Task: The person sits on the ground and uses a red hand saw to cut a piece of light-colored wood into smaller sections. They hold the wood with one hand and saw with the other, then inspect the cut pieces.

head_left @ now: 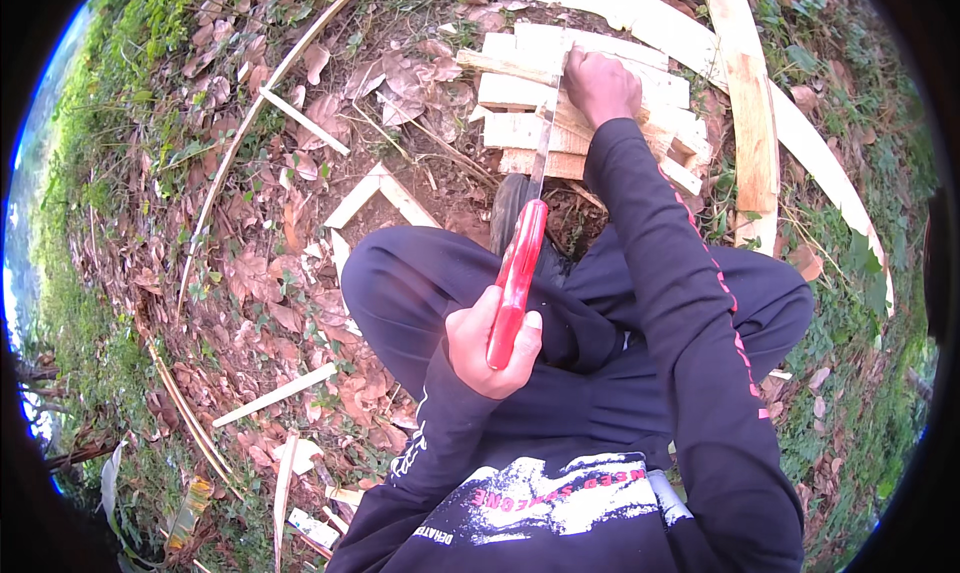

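My left hand (pixel 490 343) is wrapped round the red handle (pixel 519 278) of a hand saw, low over my crossed legs. The saw's narrow metal blade (pixel 544 148) points away from me and lies across the pale wood. My right hand (pixel 603 88) is closed on a wooden slat (pixel 510 68), just right of the blade's far end. Its fingertips are mostly hidden from view. Below the slat lies a stack of short cut boards (pixel 530 131), in several uneven layers.
Long pale planks (pixel 755 143) lie to the right of the stack. Two short strips meet in an angled corner (pixel 378 181) near my left knee. Thin sticks (pixel 275 398) are scattered on the leaf-covered ground at left. A dark shoe (pixel 508 213) sits close under the stack.
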The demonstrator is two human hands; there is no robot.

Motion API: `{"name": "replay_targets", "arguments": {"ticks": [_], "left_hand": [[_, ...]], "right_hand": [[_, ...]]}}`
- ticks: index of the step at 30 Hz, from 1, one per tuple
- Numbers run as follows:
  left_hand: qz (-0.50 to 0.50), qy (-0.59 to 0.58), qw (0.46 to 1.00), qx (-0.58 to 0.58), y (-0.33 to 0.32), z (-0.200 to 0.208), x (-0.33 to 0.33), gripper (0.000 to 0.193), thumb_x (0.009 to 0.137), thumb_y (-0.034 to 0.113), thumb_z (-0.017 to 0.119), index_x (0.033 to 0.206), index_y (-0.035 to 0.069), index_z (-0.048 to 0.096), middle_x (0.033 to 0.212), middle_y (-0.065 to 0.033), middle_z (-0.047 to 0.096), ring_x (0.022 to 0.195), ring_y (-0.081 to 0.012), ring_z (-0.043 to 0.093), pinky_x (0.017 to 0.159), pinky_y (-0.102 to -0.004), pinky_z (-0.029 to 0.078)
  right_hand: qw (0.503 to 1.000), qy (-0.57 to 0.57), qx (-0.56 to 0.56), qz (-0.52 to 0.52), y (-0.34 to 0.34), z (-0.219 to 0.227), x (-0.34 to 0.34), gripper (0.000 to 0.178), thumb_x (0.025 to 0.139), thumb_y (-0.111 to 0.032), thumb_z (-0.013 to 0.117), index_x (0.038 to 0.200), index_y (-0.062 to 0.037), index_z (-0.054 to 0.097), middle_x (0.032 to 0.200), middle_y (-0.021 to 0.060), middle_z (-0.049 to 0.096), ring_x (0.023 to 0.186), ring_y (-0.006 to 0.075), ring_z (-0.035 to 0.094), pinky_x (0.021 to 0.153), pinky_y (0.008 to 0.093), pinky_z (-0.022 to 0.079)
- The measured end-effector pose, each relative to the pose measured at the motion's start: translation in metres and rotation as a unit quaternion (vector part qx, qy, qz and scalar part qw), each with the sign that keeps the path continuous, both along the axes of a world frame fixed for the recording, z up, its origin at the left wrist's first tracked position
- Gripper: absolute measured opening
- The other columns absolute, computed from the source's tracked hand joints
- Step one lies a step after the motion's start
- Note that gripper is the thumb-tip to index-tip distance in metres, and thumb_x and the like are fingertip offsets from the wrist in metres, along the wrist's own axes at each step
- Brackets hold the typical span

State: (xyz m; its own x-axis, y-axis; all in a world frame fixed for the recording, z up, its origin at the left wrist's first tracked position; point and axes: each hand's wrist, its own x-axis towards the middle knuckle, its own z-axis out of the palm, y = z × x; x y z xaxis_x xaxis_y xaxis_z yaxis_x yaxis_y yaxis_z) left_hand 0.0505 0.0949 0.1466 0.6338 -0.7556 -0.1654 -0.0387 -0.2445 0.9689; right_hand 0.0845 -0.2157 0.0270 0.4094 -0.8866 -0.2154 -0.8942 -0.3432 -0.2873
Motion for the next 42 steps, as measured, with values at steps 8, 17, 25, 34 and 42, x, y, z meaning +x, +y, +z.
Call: {"name": "replay_targets", "arguments": {"ticks": [8,17,25,34,42], "left_hand": [[0.027,0.009,1.000,0.012,0.004,-0.006,0.006,0.018,0.082,0.012,0.063,0.082,-0.005,0.057,0.059,-0.0006,0.048,0.051,-0.0076,0.043,0.050,-0.0251,0.034],[0.053,0.044,0.995,-0.071,0.017,-0.014,0.011,0.017,0.082,0.009,0.064,0.080,-0.004,0.054,0.058,-0.0035,0.051,0.048,-0.0117,0.050,0.050,-0.0257,0.039],[0.075,0.049,0.995,-0.033,-0.025,-0.012,0.016,0.021,0.079,0.013,0.061,0.088,-0.005,0.058,0.063,0.0024,0.048,0.055,-0.0048,0.041,0.053,-0.0210,0.033],[0.047,0.062,0.995,-0.065,-0.043,-0.022,0.024,0.008,0.081,0.003,0.061,0.082,-0.002,0.055,0.055,-0.0006,0.047,0.048,-0.0071,0.044,0.048,-0.0251,0.036],[0.027,0.002,0.999,-0.021,-0.026,-0.003,0.018,0.012,0.080,0.003,0.061,0.088,-0.006,0.058,0.055,-0.0041,0.051,0.046,-0.0106,0.051,0.050,-0.0255,0.041]], "right_hand": [[1.000,-0.020,-0.004,-0.008,-0.013,-0.012,0.006,0.054,0.095,-0.038,0.033,0.092,-0.0027,0.074,0.095,0.0239,0.070,0.092,0.0383,0.067,0.085,0.0462,0.050],[0.994,-0.074,-0.078,0.008,0.001,-0.019,-0.003,0.051,0.092,-0.033,0.036,0.074,-0.0029,0.073,0.073,0.0205,0.069,0.069,0.0367,0.067,0.071,0.0455,0.052],[0.997,-0.053,-0.049,0.005,-0.005,-0.015,0.002,0.049,0.092,-0.030,0.038,0.072,-0.0028,0.072,0.075,0.0218,0.069,0.070,0.0374,0.067,0.073,0.0462,0.052],[0.998,-0.052,-0.045,0.008,-0.006,-0.010,0.003,0.051,0.094,-0.033,0.036,0.076,-0.0021,0.072,0.080,0.0240,0.069,0.078,0.0400,0.068,0.079,0.0481,0.051],[0.996,-0.064,-0.054,-0.016,-0.006,-0.015,0.001,0.049,0.091,-0.028,0.035,0.075,-0.0006,0.072,0.081,0.0255,0.069,0.078,0.0411,0.067,0.080,0.0486,0.051]]}}
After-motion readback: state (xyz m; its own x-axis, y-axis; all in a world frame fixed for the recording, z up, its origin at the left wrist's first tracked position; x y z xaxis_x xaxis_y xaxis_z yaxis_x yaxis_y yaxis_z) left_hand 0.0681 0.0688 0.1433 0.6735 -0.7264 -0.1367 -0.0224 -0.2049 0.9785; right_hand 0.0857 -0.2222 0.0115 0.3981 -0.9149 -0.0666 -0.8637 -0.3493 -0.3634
